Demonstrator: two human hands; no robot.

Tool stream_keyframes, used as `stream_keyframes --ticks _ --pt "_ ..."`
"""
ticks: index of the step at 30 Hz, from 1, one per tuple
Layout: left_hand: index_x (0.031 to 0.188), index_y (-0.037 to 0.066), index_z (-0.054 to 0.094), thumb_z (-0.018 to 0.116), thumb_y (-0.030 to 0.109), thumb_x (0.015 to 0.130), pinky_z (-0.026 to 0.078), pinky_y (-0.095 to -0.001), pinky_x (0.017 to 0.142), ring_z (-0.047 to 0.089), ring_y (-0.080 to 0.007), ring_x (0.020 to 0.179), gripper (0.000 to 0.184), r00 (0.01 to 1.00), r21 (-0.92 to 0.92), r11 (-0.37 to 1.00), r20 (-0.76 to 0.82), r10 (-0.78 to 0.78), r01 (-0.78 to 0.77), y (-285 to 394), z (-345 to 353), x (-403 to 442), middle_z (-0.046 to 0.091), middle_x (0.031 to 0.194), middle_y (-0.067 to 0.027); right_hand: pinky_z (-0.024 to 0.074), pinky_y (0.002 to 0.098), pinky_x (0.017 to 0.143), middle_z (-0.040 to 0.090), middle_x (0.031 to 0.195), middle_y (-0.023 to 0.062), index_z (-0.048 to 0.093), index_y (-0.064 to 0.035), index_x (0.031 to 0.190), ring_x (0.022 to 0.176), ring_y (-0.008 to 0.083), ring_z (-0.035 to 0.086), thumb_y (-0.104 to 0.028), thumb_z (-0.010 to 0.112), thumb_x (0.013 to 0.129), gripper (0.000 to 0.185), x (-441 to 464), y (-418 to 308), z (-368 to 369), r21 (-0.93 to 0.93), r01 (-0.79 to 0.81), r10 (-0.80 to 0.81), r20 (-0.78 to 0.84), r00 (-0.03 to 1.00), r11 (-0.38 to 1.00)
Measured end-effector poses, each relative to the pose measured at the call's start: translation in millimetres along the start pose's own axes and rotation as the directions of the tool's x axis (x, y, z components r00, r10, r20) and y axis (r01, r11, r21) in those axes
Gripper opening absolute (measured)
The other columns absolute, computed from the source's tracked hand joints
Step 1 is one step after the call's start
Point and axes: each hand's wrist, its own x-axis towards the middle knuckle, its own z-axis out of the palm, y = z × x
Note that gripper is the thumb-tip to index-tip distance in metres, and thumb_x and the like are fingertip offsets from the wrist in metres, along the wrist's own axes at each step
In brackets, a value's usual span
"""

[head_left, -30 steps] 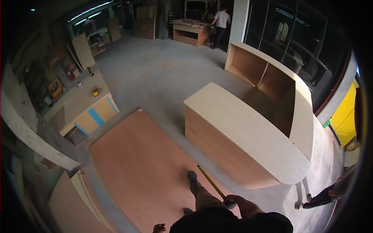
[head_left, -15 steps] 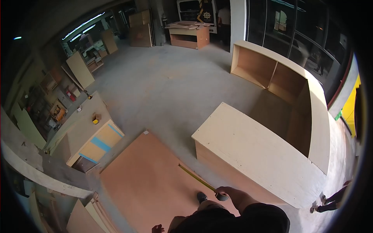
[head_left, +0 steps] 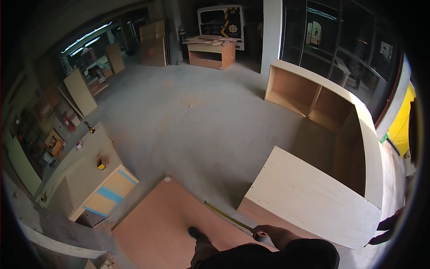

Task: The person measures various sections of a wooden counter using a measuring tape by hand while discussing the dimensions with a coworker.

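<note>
My right hand point(head_left: 270, 233) is closed around a tape measure point(head_left: 259, 236). Its yellow blade point(head_left: 229, 217) sticks out toward the upper left, over the right edge of a large reddish-brown plywood sheet point(head_left: 156, 224). I cannot tell whether the blade touches the sheet. One dark shoe point(head_left: 195, 232) of mine is on the sheet. My left hand is out of view.
A pale wooden cabinet point(head_left: 313, 201) stands at right, beside a long open-fronted shelf unit point(head_left: 291, 87). At left, a workbench point(head_left: 85, 166) carries a drill point(head_left: 89, 127) and a small box point(head_left: 102, 162). Another person's dark-clothed legs point(head_left: 387, 228) show at far right.
The view has tilted up and I have moved forward over the sheet, one foot further ahead. My left hand has left the view. The tape measure stays in my right hand, blade out.
</note>
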Motion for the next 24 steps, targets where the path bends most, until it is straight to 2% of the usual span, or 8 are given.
stream_keyframes --ticks 1,3,9,10,11,15,18,24 --pt "0.102 0.01 0.061 0.059 0.034 0.092 0.046 -0.045 0.056 0.063 -0.0245 0.068 0.026 1.0 0.027 1.0 0.003 0.008 -0.008 28 -5 14 0.063 0.08 -0.0132 0.0506 0.0463 0.07 0.066 0.099 0.0123 0.064 -0.0092 0.106 0.082 0.0249 0.064 -0.047 0.056 0.086 0.043 -6 -3 4 0.081 -0.067 0.067 -0.005 0.998 0.994" --pt "0.104 0.01 0.06 0.06 0.034 0.092 0.046 -0.0459 0.057 0.063 -0.0246 0.069 0.027 0.999 0.087 0.996 0.02 0.031 -0.032 102 -14 40 0.064 0.082 -0.0129 0.0478 0.0488 0.084 0.065 0.109 0.0134 0.065 -0.0127 0.113 0.103 0.023 0.061 -0.052 0.061 0.084 0.049 40 16 15 0.151 -0.12 0.117 0.03 0.993 0.981" --pt "0.107 0.011 0.059 0.061 0.036 0.091 0.047 -0.0487 0.06 0.064 -0.0247 0.073 0.03 0.978 0.342 0.919 0.138 0.156 -0.195 356 -3 132 0.065 0.085 -0.0119 0.0443 0.0456 0.094 0.062 0.12 0.0108 0.064 -0.0155 0.12 0.113 0.0198 0.056 -0.055 0.062 0.084 0.054 43 -58 34 0.283 0.115 -0.058 -0.204 0.977 0.952" --pt "0.108 0.011 0.059 0.062 0.036 0.091 0.047 -0.0491 0.06 0.064 -0.0247 0.073 0.03 0.966 0.405 0.881 0.181 0.182 -0.242 400 12 149 0.065 0.086 -0.0118 0.0437 0.0395 0.096 0.06 0.126 0.0072 0.063 -0.0175 0.124 0.114 0.0178 0.056 -0.058 0.063 0.083 0.058 30 -96 31 0.338 0.061 -0.008 -0.156 0.988 0.939" --pt "0.109 0.011 0.059 0.062 0.036 0.091 0.047 -0.0496 0.061 0.064 -0.0248 0.074 0.031 0.954 0.464 0.838 0.22 0.204 -0.286 446 34 162 0.065 0.087 -0.0116 0.0429 0.0359 0.098 0.06 0.128 0.0074 0.061 -0.0175 0.129 0.115 0.0176 0.056 -0.06 0.06 0.085 0.061 39 -128 33 0.566 -0.068 0.04 0.062 0.997 0.822" --pt "0.111 0.012 0.059 0.063 0.037 0.09 0.047 -0.0514 0.063 0.064 -0.0248 0.076 0.033 0.897 0.614 0.664 0.381 0.222 -0.425 577 149 202 0.066 0.089 -0.011 0.0423 0.0377 0.099 0.06 0.13 0.0103 0.057 -0.011 0.133 0.119 0.0219 0.055 -0.061 0.053 0.087 0.068 -18 -229 -18 0.392 0.104 -0.033 -0.183 0.983 0.914" --pt "0.113 0.012 0.058 0.064 0.038 0.09 0.048 -0.0528 0.064 0.065 -0.0249 0.077 0.035 0.865 0.629 0.608 0.449 0.225 -0.485 633 206 224 0.066 0.091 -0.0105 0.0469 0.0473 0.089 0.066 0.119 0.0116 0.067 -0.0115 0.117 0.107 0.0265 0.061 -0.06 0.052 0.088 0.059 23 -270 -43 0.335 0.205 -0.143 -0.201 0.969 0.919" --pt "0.116 0.013 0.057 0.066 0.039 0.089 0.048 -0.0555 0.067 0.066 -0.025 0.081 0.039 0.846 0.654 0.571 0.511 0.151 -0.497 726 290 280 0.067 0.095 -0.0095 0.0478 0.0464 0.088 0.067 0.116 0.013 0.068 -0.0103 0.114 0.105 0.0267 0.062 -0.061 0.05 0.088 0.059 91 -348 -132 0.32 0.131 -0.095 -0.126 0.988 0.938"
